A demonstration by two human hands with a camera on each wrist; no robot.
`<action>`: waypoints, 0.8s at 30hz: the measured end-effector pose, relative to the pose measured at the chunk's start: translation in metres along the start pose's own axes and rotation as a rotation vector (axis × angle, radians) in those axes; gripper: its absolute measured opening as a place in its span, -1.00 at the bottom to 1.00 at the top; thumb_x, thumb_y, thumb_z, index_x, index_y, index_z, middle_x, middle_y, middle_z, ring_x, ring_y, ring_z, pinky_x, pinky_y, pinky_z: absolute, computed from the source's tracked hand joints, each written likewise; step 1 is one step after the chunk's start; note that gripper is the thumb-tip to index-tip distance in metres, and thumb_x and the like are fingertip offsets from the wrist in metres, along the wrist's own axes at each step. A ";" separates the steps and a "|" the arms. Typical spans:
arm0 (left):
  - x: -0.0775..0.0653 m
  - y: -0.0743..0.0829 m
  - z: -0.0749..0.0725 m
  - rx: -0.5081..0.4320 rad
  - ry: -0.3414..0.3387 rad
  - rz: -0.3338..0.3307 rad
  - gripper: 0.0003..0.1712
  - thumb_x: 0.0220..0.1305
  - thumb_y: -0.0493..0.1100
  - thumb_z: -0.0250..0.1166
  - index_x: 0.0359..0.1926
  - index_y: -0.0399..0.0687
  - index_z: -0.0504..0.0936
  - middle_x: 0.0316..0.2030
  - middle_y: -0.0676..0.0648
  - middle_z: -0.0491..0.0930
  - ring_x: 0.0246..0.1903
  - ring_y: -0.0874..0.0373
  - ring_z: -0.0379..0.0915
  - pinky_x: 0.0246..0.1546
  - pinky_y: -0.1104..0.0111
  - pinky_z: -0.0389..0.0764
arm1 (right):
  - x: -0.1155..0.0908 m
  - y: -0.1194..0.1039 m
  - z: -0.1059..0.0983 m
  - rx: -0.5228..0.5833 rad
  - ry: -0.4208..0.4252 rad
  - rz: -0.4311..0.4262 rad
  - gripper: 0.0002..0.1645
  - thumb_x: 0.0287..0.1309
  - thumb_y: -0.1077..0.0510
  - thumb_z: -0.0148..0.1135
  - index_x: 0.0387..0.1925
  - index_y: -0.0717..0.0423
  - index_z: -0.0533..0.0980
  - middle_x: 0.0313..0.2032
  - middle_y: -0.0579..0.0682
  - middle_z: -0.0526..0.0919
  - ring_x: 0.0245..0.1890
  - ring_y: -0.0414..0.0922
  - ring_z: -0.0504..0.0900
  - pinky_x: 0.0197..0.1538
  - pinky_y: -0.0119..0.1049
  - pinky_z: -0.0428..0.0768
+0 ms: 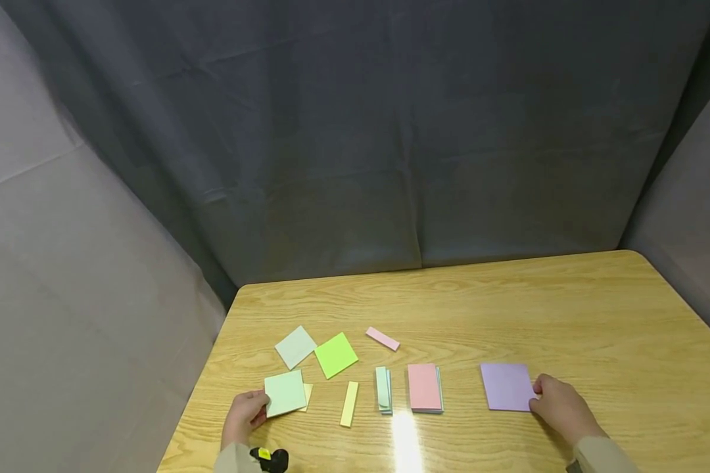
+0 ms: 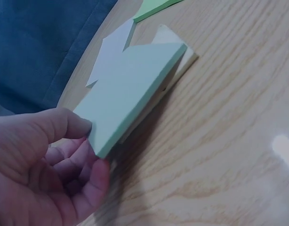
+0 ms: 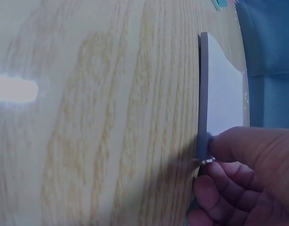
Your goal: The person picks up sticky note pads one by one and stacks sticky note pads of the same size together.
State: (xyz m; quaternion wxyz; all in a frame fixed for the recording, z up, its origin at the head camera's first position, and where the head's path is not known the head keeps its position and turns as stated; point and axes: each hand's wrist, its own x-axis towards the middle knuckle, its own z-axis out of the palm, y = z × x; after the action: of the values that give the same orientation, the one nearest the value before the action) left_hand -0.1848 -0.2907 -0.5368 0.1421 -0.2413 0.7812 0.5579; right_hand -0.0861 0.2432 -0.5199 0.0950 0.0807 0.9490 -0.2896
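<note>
My left hand [image 1: 245, 415] pinches a pale green sticky note pad [image 1: 284, 393] at its near left corner, thumb on top and fingers beneath. In the left wrist view that pad [image 2: 130, 84] is tilted above a pale yellow pad [image 2: 191, 55], which it partly covers. On the right, a purple sticky note pad [image 1: 506, 387] lies near my right hand [image 1: 559, 404], whose thumb and fingers pinch its right edge. In the right wrist view the thumb presses on the top of the purple pad [image 3: 224, 94], with the fingertips at its edge.
Behind the left hand lie a pale grey-green pad [image 1: 296, 347] and a bright green pad [image 1: 336, 355]. Between the hands are a narrow pink pad [image 1: 382, 339], a narrow yellow pad [image 1: 349, 404], a stack of narrow pads [image 1: 382, 389] and a pink-topped stack [image 1: 424, 387]. Grey curtains [image 1: 331, 164] surround the table.
</note>
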 end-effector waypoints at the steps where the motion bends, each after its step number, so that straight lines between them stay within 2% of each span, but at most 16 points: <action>1: 0.000 0.000 -0.001 -0.004 -0.009 0.003 -0.56 0.05 -0.39 0.07 -0.02 -0.56 0.35 -0.58 -0.02 0.41 -0.57 0.21 0.31 -0.51 0.39 0.44 | 0.000 0.000 0.000 -0.001 -0.001 0.003 -0.81 -0.12 0.29 0.15 -0.48 0.30 0.33 -0.55 0.03 0.41 -0.51 -0.03 0.36 -0.40 -0.09 0.38; 7: -0.001 -0.001 -0.007 -0.061 -0.029 -0.006 -0.62 0.07 -0.39 0.11 -0.06 -0.54 0.36 -0.60 -0.03 0.42 -0.63 0.23 0.31 -0.55 0.44 0.42 | 0.003 -0.002 -0.003 -0.004 -0.017 0.025 -0.81 -0.10 0.29 0.16 -0.44 0.33 0.35 -0.52 0.05 0.46 -0.49 -0.04 0.37 -0.39 -0.09 0.40; 13: -0.002 -0.003 -0.006 -0.063 -0.051 -0.011 -0.53 0.09 -0.36 0.11 0.03 -0.53 0.31 -0.59 -0.03 0.41 -0.66 0.27 0.28 -0.54 0.45 0.43 | 0.004 -0.001 -0.003 -0.008 -0.030 0.025 -0.80 -0.09 0.28 0.16 -0.43 0.34 0.35 -0.50 0.06 0.47 -0.48 -0.04 0.37 -0.37 -0.09 0.41; 18: -0.005 -0.003 -0.003 -0.055 -0.041 -0.010 -0.51 0.09 -0.34 0.11 0.05 -0.52 0.31 -0.59 -0.03 0.41 -0.68 0.28 0.25 -0.55 0.45 0.42 | 0.003 0.000 -0.001 -0.005 -0.028 0.019 -0.80 -0.11 0.28 0.16 -0.44 0.33 0.35 -0.51 0.05 0.46 -0.49 -0.03 0.38 -0.38 -0.08 0.40; 24: -0.005 0.006 0.003 -0.044 -0.046 0.041 -0.51 0.07 -0.33 0.08 0.03 -0.54 0.32 -0.61 -0.02 0.42 -0.70 0.29 0.25 -0.61 0.49 0.39 | 0.003 0.002 0.002 -0.001 -0.004 0.007 -0.81 -0.14 0.28 0.15 -0.46 0.31 0.35 -0.51 0.07 0.47 -0.49 -0.03 0.39 -0.38 -0.07 0.41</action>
State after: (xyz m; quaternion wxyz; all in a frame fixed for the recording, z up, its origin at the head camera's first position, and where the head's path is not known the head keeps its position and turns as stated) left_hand -0.1838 -0.2846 -0.5300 0.1434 -0.2155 0.7699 0.5833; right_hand -0.0880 0.2439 -0.5225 0.0981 0.0831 0.9487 -0.2890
